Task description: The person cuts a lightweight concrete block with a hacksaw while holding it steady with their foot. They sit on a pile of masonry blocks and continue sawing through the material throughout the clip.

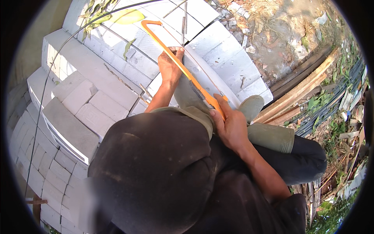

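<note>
An orange bow-framed hacksaw slants across the middle of the view, its thin blade on the right side of the frame. My right hand is closed around its handle at the lower end. Farther up, my left hand is closed beside and beneath the saw frame, thumb and fingers pinched at a thin dark metal rod. The rod runs away from me over pale blocks. Part of the left fingers is hidden by the saw frame, and the exact cutting point is too small to make out.
More light grey blocks are stacked on the left. Green leaves lie on the far blocks, and a thin black cable arcs across the left. Wooden planks, a bundle of dark rods and rubble-strewn ground lie right.
</note>
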A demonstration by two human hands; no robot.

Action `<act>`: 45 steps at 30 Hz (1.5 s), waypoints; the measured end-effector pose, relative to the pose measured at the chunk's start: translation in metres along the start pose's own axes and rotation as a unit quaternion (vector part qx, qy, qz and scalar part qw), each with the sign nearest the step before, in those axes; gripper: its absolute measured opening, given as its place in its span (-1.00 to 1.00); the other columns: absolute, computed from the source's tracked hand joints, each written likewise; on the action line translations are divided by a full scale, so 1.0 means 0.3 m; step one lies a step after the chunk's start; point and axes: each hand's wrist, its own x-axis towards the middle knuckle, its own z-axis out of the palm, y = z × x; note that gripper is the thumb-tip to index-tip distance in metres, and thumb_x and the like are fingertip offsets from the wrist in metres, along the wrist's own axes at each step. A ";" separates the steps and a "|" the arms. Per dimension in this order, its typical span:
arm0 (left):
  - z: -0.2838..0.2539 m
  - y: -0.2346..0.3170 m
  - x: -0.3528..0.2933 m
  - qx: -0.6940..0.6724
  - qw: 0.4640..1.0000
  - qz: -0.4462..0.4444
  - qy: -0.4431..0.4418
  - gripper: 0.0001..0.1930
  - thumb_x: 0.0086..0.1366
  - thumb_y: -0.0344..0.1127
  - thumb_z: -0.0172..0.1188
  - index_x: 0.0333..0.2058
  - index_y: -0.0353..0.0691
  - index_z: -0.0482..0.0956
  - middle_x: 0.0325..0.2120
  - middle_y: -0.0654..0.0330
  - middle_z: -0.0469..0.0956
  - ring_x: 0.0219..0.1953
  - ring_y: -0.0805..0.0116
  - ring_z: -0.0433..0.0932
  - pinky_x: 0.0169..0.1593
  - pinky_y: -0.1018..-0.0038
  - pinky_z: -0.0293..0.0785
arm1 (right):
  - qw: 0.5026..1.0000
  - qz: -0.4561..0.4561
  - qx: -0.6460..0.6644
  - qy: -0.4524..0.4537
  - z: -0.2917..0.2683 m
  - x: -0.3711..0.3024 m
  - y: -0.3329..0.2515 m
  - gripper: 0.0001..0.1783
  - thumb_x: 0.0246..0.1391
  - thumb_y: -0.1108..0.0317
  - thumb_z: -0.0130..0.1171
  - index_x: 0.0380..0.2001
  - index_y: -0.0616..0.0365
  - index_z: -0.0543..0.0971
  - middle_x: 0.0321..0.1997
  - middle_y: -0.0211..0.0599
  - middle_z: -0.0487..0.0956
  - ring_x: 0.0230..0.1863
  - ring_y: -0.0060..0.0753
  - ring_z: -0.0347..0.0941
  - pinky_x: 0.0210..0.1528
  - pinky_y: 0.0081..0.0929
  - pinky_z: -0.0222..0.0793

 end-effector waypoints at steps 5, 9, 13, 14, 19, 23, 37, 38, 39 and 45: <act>0.004 0.025 0.007 0.011 0.998 -0.066 -0.005 -0.73 0.32 -0.24 0.39 -0.24 -0.39 0.71 -0.43 0.19 0.66 -0.42 0.47 0.52 -0.30 0.45 0.48 | 1.000 0.014 0.019 0.017 -0.018 -0.050 0.014 -0.35 0.36 -0.11 0.08 0.27 0.18 0.49 -0.54 0.11 0.60 -0.43 0.24 0.59 -0.32 0.04 0.48; 0.001 0.002 0.015 -0.009 0.998 -0.070 0.004 -0.73 0.31 -0.23 0.39 -0.26 -0.39 0.70 -0.51 0.23 0.60 -0.50 0.51 0.45 -0.39 0.47 0.43 | 0.999 -0.009 0.008 0.037 -0.012 -0.035 0.001 -0.35 0.36 -0.11 0.08 0.24 0.21 0.51 -0.54 0.13 0.60 -0.44 0.27 0.58 -0.31 0.07 0.47; 0.016 0.023 0.015 -0.020 0.997 -0.079 0.005 -0.73 0.30 -0.24 0.39 -0.26 -0.41 0.70 -0.50 0.24 0.59 -0.50 0.51 0.44 -0.41 0.49 0.39 | 1.000 0.015 -0.018 -0.001 -0.016 0.056 -0.043 -0.41 0.41 0.00 0.05 0.31 0.16 0.48 -0.46 0.12 0.62 -0.42 0.17 0.60 -0.31 -0.09 0.45; 0.014 0.028 0.015 -0.027 0.996 -0.087 0.003 -0.73 0.30 -0.25 0.39 -0.26 -0.41 0.70 -0.48 0.23 0.59 -0.47 0.50 0.45 -0.40 0.49 0.39 | 1.000 0.014 -0.018 -0.003 -0.016 0.046 -0.039 -0.41 0.41 0.00 0.05 0.31 0.16 0.48 -0.46 0.12 0.62 -0.42 0.17 0.60 -0.31 -0.09 0.45; -0.014 0.005 0.024 -0.053 0.996 -0.075 -0.010 -0.74 0.29 -0.27 0.40 -0.26 -0.41 0.70 -0.42 0.18 0.61 -0.38 0.47 0.48 -0.31 0.49 0.41 | 0.998 -0.011 -0.024 0.060 -0.023 -0.082 0.002 -0.38 0.32 -0.12 0.13 0.19 0.15 0.56 -0.55 0.10 0.60 -0.45 0.26 0.58 -0.33 0.06 0.48; -0.010 0.033 0.023 -0.055 0.992 -0.109 -0.017 -0.75 0.28 -0.27 0.41 -0.27 -0.40 0.70 -0.42 0.19 0.61 -0.37 0.47 0.48 -0.27 0.49 0.41 | 0.999 0.021 -0.041 0.012 -0.007 -0.002 -0.032 -0.40 0.39 -0.03 0.08 0.30 0.15 0.49 -0.55 0.12 0.58 -0.44 0.19 0.58 -0.30 -0.07 0.46; -0.002 -0.014 0.046 -0.088 0.987 -0.120 -0.053 -0.77 0.28 -0.27 0.43 -0.27 -0.36 0.70 -0.44 0.24 0.63 -0.49 0.50 0.46 -0.40 0.50 0.41 | 0.997 0.004 -0.068 0.035 0.022 0.073 -0.042 -0.42 0.38 -0.04 0.07 0.27 0.13 0.51 -0.50 0.16 0.60 -0.41 0.22 0.60 -0.29 -0.06 0.47; -0.009 -0.005 0.042 -0.070 0.989 -0.121 -0.044 -0.76 0.28 -0.25 0.44 -0.29 -0.35 0.70 -0.50 0.27 0.57 -0.50 0.52 0.42 -0.42 0.49 0.38 | 0.997 -0.001 -0.067 0.032 0.018 0.064 -0.046 -0.42 0.38 -0.04 0.07 0.27 0.13 0.51 -0.50 0.16 0.60 -0.41 0.22 0.60 -0.29 -0.06 0.47; -0.010 0.004 0.042 -0.069 0.990 -0.120 -0.039 -0.76 0.28 -0.25 0.44 -0.29 -0.35 0.70 -0.50 0.27 0.57 -0.50 0.52 0.42 -0.42 0.49 0.38 | 0.999 0.011 -0.041 0.030 0.008 0.040 -0.048 -0.42 0.38 -0.03 0.08 0.27 0.13 0.51 -0.49 0.16 0.60 -0.41 0.22 0.60 -0.29 -0.05 0.47; -0.034 0.015 0.044 -0.063 0.990 -0.124 -0.028 -0.75 0.27 -0.25 0.46 -0.30 -0.34 0.70 -0.57 0.36 0.44 -0.52 0.57 0.32 -0.45 0.48 0.27 | 0.998 0.005 -0.015 0.065 0.012 -0.070 -0.006 -0.41 0.32 -0.12 0.12 0.16 0.11 0.57 -0.55 0.08 0.61 -0.43 0.24 0.60 -0.31 0.08 0.49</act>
